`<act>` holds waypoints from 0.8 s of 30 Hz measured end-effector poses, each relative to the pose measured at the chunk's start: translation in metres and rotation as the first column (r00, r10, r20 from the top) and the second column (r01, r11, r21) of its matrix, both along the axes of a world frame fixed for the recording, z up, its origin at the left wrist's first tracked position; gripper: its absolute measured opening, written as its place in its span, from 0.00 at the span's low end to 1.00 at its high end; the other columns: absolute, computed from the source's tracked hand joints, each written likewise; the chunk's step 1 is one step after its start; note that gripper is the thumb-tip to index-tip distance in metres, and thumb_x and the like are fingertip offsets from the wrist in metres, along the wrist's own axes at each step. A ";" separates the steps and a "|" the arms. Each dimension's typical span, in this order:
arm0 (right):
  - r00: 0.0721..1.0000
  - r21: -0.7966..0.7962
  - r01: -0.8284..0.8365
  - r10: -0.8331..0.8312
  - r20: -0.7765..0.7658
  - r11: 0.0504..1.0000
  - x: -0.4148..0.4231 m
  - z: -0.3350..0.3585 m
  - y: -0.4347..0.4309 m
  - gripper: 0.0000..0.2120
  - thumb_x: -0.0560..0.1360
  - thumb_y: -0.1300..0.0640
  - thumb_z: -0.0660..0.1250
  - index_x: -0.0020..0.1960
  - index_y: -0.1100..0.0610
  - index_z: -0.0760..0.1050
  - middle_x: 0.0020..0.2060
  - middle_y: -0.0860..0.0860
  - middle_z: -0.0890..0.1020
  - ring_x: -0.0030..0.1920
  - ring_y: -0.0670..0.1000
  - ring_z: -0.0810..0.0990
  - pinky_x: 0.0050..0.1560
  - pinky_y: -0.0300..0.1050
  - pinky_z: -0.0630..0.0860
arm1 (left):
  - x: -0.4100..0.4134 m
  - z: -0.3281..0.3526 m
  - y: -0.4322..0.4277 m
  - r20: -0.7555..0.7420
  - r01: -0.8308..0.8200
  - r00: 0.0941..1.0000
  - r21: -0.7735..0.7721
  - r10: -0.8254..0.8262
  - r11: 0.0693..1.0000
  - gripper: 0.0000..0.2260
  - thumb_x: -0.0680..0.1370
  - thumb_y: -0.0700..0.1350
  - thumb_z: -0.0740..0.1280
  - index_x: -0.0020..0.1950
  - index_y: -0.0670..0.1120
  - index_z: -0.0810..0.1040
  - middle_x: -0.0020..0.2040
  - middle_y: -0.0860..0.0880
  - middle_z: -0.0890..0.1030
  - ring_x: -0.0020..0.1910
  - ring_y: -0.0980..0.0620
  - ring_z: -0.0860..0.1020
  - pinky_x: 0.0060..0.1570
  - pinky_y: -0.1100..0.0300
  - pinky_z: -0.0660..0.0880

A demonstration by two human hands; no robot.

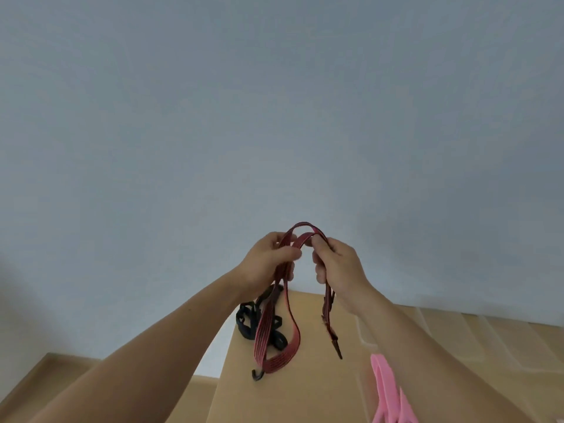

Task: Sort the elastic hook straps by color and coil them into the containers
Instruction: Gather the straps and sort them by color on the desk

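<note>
Room: plain pale grey-blue wall (274,102) fills most of the view, unmarked, evenly lit. It meets the tan panels at the frame's lower part.

Surface (308,398): flat, tan, cardboard-like, running from lower centre up to the wall. A second tan panel (476,340) adjoins on the right, with paler strips across it; material not confirmed. Another tan area (45,383) sits lower left, sep. from the main surface by a pale gap.

Hands: both raised in front of the wall, above the surface's far end. Left hand (268,257) has fingers and thumb curled, pinching the red strap (263,337) near its top. Right hand (338,261) also grips it, fingers curled round the band. A short arch of strap stands between the two hands.

Red strap: ribbed w/ dark lines. From the left hand it hangs in a long loop, with a dark hook (258,375) at the bottom. From the right hand a shorter length hangs down to a second hook end (337,349). Contact w/ the surface cannot be told.

Other items: black strap (245,323) bunched on the surface's far left corner, behind the red loop. Pink strap (384,389) at lower right, partly hidden by the right forearm.
</note>
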State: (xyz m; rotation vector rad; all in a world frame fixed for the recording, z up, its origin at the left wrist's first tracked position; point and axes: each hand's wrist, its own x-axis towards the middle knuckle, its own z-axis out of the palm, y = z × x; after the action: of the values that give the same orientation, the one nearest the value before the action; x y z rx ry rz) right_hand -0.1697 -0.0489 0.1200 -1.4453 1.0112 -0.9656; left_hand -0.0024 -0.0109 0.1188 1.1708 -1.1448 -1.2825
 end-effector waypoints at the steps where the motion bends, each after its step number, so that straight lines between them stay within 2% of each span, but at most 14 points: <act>1: 0.999 0.009 0.004 -0.005 0.033 1.000 0.006 0.006 0.000 0.16 0.79 0.50 0.64 0.49 0.64 0.79 0.28 0.45 0.73 0.27 0.48 0.65 0.28 0.43 0.63 | 0.005 -0.008 0.008 0.123 0.064 0.990 0.029 -0.067 0.998 0.18 0.68 0.45 0.73 0.57 0.43 0.75 0.38 0.49 0.77 0.35 0.51 0.76 0.37 0.57 0.74; 3: 0.999 -0.006 -0.001 0.001 0.037 1.000 0.016 0.017 0.000 0.15 0.79 0.50 0.64 0.48 0.62 0.80 0.27 0.44 0.74 0.26 0.48 0.65 0.27 0.43 0.63 | 0.012 -0.023 0.021 0.287 0.128 0.946 0.095 -0.150 0.987 0.13 0.71 0.43 0.73 0.54 0.43 0.78 0.38 0.48 0.80 0.37 0.52 0.78 0.39 0.61 0.75; 4: 1.000 -0.025 0.004 -0.004 0.014 1.000 0.020 0.019 0.000 0.15 0.79 0.49 0.64 0.47 0.62 0.80 0.27 0.44 0.75 0.25 0.48 0.67 0.26 0.42 0.63 | 0.014 -0.028 0.026 0.284 0.113 0.949 0.099 -0.137 0.989 0.08 0.74 0.42 0.72 0.50 0.41 0.79 0.38 0.47 0.80 0.36 0.51 0.78 0.39 0.61 0.76; 5: 1.000 -0.051 0.011 -0.012 -0.026 0.999 0.023 0.020 0.000 0.16 0.79 0.49 0.64 0.47 0.62 0.79 0.27 0.44 0.76 0.24 0.48 0.69 0.25 0.42 0.65 | 0.016 -0.031 0.030 0.232 0.082 0.967 0.088 -0.100 0.993 0.05 0.76 0.41 0.70 0.46 0.40 0.79 0.36 0.46 0.80 0.35 0.49 0.78 0.38 0.59 0.77; 8: 0.985 -0.080 -0.032 0.018 -0.173 0.996 0.033 0.010 0.003 0.15 0.80 0.47 0.62 0.48 0.57 0.79 0.33 0.47 0.82 0.27 0.48 0.78 0.29 0.43 0.74 | 0.031 -0.023 0.035 -0.048 -0.062 0.997 0.056 0.064 0.997 0.08 0.75 0.44 0.70 0.42 0.40 0.75 0.33 0.44 0.76 0.30 0.44 0.77 0.33 0.54 0.76; 10: 0.967 -0.065 -0.105 0.086 -0.238 0.992 0.033 -0.004 0.005 0.13 0.81 0.47 0.60 0.50 0.53 0.79 0.36 0.48 0.83 0.30 0.49 0.81 0.33 0.43 0.77 | 0.046 -0.010 0.036 -0.120 -0.154 0.980 0.024 0.156 0.988 0.09 0.74 0.46 0.72 0.41 0.42 0.75 0.32 0.44 0.75 0.27 0.44 0.75 0.31 0.55 0.74; 13: 0.956 -0.040 -0.192 0.177 -0.235 0.981 0.027 -0.024 0.006 0.14 0.83 0.48 0.57 0.54 0.53 0.79 0.39 0.49 0.85 0.35 0.48 0.81 0.39 0.41 0.78 | 0.067 0.012 0.036 -0.041 -0.210 0.977 -0.050 0.208 0.976 0.08 0.76 0.44 0.71 0.41 0.42 0.78 0.31 0.46 0.75 0.25 0.46 0.73 0.30 0.56 0.72; 16: 0.952 -0.053 -0.229 0.212 -0.220 0.972 0.023 -0.038 0.009 0.18 0.84 0.48 0.54 0.48 0.53 0.80 0.38 0.51 0.84 0.36 0.47 0.80 0.38 0.40 0.77 | 0.075 0.031 0.033 0.045 -0.170 0.984 -0.093 0.175 0.981 0.07 0.77 0.44 0.70 0.43 0.41 0.79 0.31 0.46 0.76 0.25 0.47 0.74 0.28 0.58 0.73; 19: 0.939 -0.119 -0.218 0.175 -0.295 0.969 0.030 -0.045 0.009 0.17 0.84 0.48 0.53 0.47 0.51 0.78 0.39 0.49 0.84 0.35 0.47 0.81 0.36 0.41 0.78 | 0.070 0.046 0.030 0.052 -0.123 0.990 -0.112 0.130 0.986 0.07 0.77 0.44 0.70 0.44 0.41 0.79 0.32 0.46 0.77 0.26 0.47 0.75 0.28 0.58 0.73; 22: 0.948 -0.211 -0.124 0.053 -0.313 0.970 0.032 -0.052 0.008 0.14 0.84 0.52 0.54 0.48 0.50 0.77 0.40 0.44 0.85 0.40 0.43 0.83 0.38 0.34 0.76 | 0.065 0.058 0.028 0.039 -0.134 0.989 -0.156 0.141 0.979 0.06 0.77 0.44 0.70 0.43 0.42 0.80 0.32 0.45 0.77 0.25 0.48 0.74 0.27 0.59 0.72; 24: 0.951 -0.200 -0.091 0.026 -0.308 0.976 0.029 -0.055 0.009 0.12 0.84 0.54 0.56 0.50 0.50 0.77 0.41 0.41 0.85 0.43 0.40 0.83 0.40 0.31 0.74 | 0.064 0.065 0.028 0.040 -0.136 0.989 -0.170 0.145 0.976 0.06 0.77 0.44 0.70 0.43 0.42 0.80 0.32 0.45 0.77 0.25 0.48 0.74 0.26 0.59 0.72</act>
State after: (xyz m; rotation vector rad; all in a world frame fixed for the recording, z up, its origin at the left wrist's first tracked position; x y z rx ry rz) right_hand -0.1402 -0.0404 0.0645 -1.8342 1.1035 -0.8423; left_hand 0.0620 0.0175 0.1833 1.1452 -1.1624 -1.0337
